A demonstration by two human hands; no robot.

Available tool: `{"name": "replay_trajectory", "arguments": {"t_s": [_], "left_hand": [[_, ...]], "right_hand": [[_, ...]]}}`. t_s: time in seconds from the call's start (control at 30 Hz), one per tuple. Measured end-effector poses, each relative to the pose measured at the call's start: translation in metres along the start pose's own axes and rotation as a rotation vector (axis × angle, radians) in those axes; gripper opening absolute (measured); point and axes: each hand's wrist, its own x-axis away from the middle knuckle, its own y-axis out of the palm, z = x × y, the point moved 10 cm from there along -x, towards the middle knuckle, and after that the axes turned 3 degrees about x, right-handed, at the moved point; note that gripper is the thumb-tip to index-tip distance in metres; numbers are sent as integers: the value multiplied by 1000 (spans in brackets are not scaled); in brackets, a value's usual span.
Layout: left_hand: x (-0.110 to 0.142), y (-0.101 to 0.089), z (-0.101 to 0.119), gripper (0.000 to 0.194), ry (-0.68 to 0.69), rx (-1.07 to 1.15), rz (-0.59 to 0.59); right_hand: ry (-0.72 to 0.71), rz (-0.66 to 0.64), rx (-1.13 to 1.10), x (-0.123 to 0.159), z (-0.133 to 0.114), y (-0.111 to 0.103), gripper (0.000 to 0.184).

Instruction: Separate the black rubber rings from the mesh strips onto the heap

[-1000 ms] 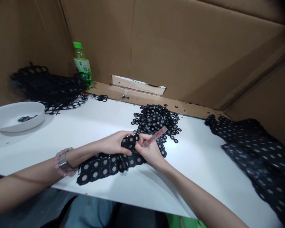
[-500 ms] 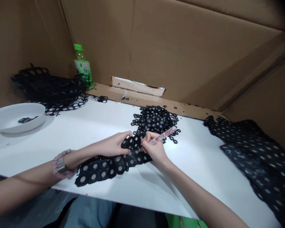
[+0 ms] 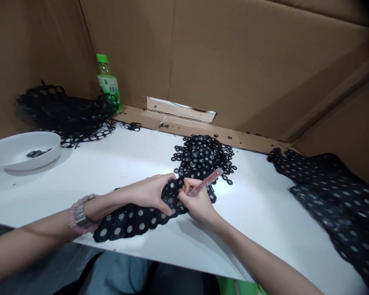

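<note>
Room to pass lies over the white table between the white bowl and the heap of black rings — beyond it, the black perforated sheet blocks the right end.

From where I'm sitting, this reads as a makeshift factory workstation, not a home or office. Brown cardboard walls box in a white bench on three sides, with a slot cut low in the back panel. Heaps of loose black rings and piles of black ring-patterned sheets lie along the bench like bulk parts at a piecework station. A shallow white dish and a green-capped drink bottle sit toward the left.
</note>
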Motion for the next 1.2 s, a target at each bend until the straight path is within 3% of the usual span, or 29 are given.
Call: {"name": "replay_trajectory", "arguments": {"t_s": [0.37,0.57,0.73,0.9,1.0,1.07,1.2], "left_hand": [[4,4,1,70,31,-22,-27],[3,6,-3,70,16,121,-28],[6,11,-1,58,20,223,-47],[5,17,0,45,5,368,-105],[4,15,5,40,24,422,-130],[5,12,12,39,61,396,-163],[5,-3,12,39,78,96,-123]], "right_hand": [[-40,-20,134,2,-7,3,25],[-172,-39,226,5,-20,7,29],[-279,-76,362,12,-27,15,31],[-298,-89,414,14,-28,17,30],[-260,-67,323,11,-27,13,30],[-162,-44,165,5,-19,7,29],[93,-66,-211,-2,6,6,26]]}}
